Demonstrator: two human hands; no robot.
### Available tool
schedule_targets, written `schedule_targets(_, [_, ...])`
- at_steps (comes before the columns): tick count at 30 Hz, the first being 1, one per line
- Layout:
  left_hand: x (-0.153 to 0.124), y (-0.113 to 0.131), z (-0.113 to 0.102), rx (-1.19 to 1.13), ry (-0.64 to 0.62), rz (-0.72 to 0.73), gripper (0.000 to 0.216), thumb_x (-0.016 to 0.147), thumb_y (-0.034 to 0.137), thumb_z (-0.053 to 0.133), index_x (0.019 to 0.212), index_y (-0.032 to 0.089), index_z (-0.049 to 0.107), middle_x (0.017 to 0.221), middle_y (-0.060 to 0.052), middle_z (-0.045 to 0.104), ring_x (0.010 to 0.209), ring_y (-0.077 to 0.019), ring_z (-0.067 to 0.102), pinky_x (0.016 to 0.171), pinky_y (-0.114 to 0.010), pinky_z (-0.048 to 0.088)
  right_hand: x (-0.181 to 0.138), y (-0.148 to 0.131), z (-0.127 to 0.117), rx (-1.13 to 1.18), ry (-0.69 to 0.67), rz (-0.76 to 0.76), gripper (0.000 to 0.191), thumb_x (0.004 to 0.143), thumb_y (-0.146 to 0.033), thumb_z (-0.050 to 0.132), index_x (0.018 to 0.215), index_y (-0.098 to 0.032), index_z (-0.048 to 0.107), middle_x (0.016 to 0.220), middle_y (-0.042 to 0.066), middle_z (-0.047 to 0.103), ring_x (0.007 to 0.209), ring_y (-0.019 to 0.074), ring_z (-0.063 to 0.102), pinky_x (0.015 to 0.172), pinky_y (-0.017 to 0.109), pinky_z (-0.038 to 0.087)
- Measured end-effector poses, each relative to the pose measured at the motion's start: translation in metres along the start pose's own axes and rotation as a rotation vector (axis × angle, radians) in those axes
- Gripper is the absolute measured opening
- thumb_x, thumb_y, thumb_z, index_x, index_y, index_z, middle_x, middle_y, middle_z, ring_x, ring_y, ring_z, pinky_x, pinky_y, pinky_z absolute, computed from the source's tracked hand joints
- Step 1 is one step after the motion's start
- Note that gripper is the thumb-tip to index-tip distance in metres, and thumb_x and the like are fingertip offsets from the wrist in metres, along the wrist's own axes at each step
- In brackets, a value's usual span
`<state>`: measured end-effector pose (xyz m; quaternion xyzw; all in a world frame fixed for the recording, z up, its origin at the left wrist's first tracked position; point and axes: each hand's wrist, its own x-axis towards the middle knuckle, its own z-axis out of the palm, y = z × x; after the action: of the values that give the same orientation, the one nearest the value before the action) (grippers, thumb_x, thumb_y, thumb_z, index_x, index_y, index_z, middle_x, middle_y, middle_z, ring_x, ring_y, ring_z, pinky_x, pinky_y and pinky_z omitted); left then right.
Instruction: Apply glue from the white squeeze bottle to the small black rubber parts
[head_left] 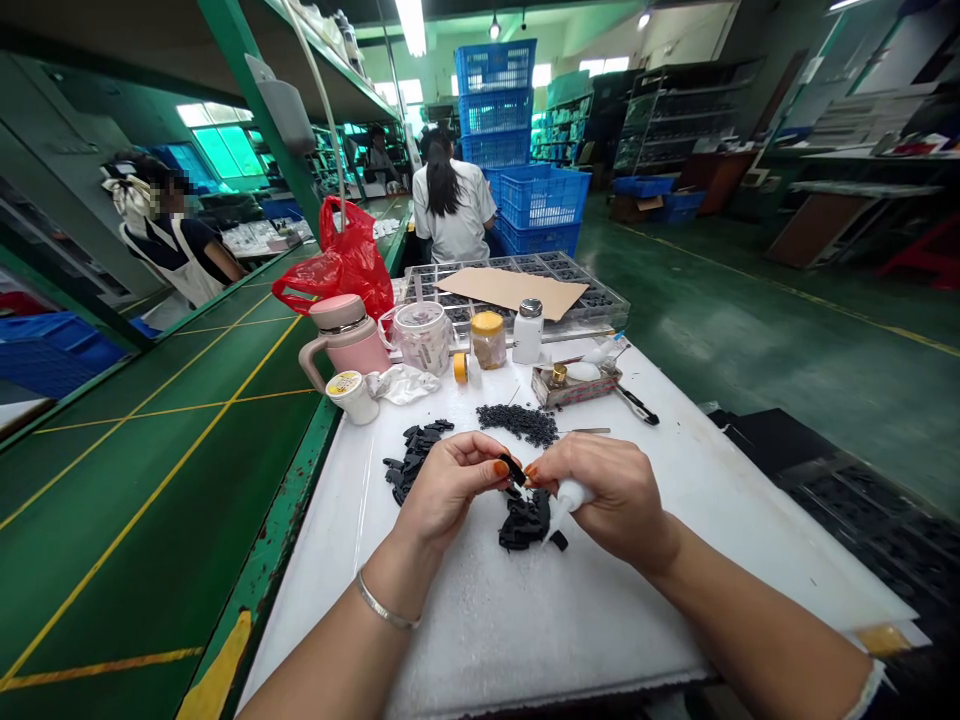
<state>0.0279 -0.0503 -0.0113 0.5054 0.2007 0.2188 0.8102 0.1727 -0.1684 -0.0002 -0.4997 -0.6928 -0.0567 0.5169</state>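
Observation:
My left hand (442, 490) pinches a small black plastic part (513, 470) between thumb and fingertips above the white worktop (480, 620). In my right hand (619, 495) is a white squeeze bottle (573, 496), its narrow nozzle pointing down and left. The right thumb and index fingertips meet at the right end of the black part; whether they hold something tiny there is too small to tell. Below both hands lies a heap of black parts (525, 522). Another black heap (414, 458) is by my left hand, with a pile of tiny dark pieces (519, 424) farther back.
Along the back stand a pink flask (349, 335), a clear jug (424, 338), a yellow-lidded jar (488, 342), a white bottle (528, 332) and a small box (576, 384). Cardboard (514, 290) covers a compartment tray. A green bench (165, 430) runs left. Two co-workers sit beyond.

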Motion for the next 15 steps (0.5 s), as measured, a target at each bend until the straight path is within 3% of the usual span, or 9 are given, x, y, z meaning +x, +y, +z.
schedule_targets(6, [0.0000,-0.0006,0.0010,0.069,-0.003,0.029,0.017,0.065,0.019,0.078,0.074,0.012,0.066,0.071,-0.006,0.069,0.066,-0.0144,0.063,0.065,-0.024,0.048,0.0018,0.0008,0.0001,0.048,-0.032,0.065,0.007,0.080,-0.013,0.065,0.078,-0.019,0.063,0.069,0.000,0.067,0.063,0.0126,0.061,0.062,0.026,0.046])
schedule_targets(15, [0.0027,-0.0017,-0.0022,0.109,0.004,0.055,0.016,0.065,0.019,0.077,0.075,0.012,0.066,0.071,-0.005,0.069,0.065,-0.0133,0.062,0.063,-0.024,0.048,0.0012,0.0024,-0.0026,-0.002,-0.142,0.133,0.014,0.080,-0.008,0.058,0.077,-0.021,0.060,0.083,0.003,0.063,0.078,0.0168,0.060,0.068,0.030,0.048])
